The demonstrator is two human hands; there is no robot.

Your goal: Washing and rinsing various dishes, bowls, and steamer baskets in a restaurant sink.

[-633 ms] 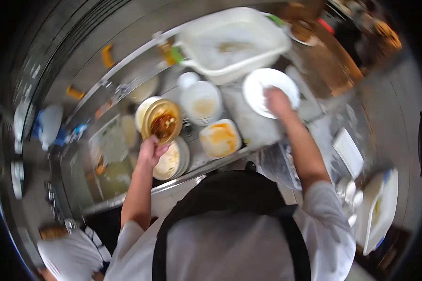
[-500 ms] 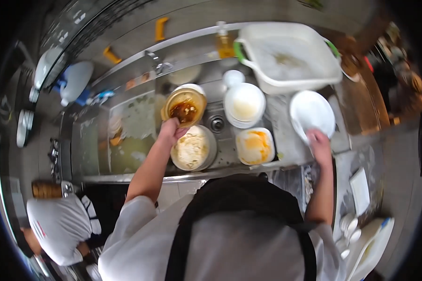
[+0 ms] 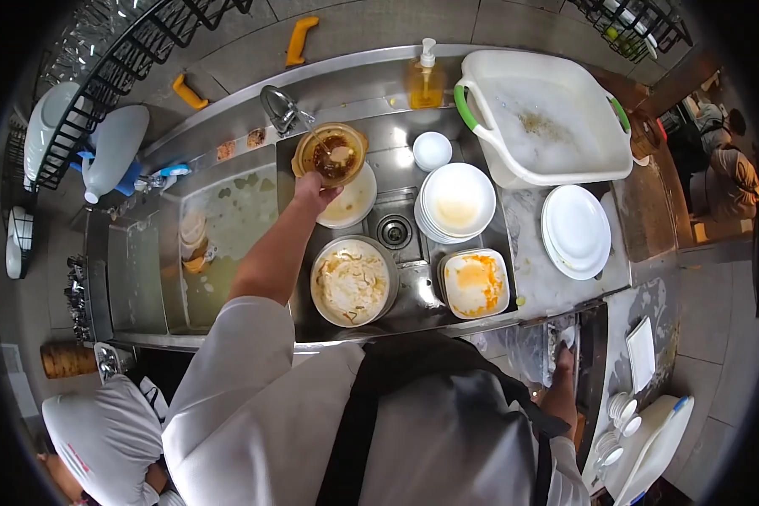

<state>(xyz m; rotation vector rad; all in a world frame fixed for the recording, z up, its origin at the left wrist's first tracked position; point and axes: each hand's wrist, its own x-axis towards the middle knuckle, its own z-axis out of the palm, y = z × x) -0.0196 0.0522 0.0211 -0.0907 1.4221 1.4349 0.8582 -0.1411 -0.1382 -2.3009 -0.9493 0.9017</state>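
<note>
A brown bowl (image 3: pixel 346 173) with dark brown residue is gripped at its near rim by my left hand (image 3: pixel 314 192), below the metal tap (image 3: pixel 280 108); a thin stream appears to fall into it. Under it in the sink stands a pale round bowl (image 3: pixel 352 202). Nearer is a large round container (image 3: pixel 354 282) with creamy white food remains. At the lower right my right hand (image 3: pixel 565 361) reaches down beside the counter, near something whitish; its fingers are too dark to read. White plates (image 3: pixel 576 232) lie stacked on the counter above it.
Right of the drain (image 3: pixel 394 231) are stacked white bowls (image 3: pixel 460 201), a small white bowl (image 3: pixel 432 151) and an orange-stained square container (image 3: pixel 476 285). A white tub (image 3: pixel 535 105) of sudsy water and a soap pump bottle (image 3: pixel 426 80) stand behind. Murky water fills the left basin (image 3: pixel 236 219). Another person (image 3: pixel 101 430) is at lower left.
My right hand has left the white dishware on the right counter and dropped down beside the counter. The brown bowl in my left hand is now under the tap. The view has shifted slightly.
</note>
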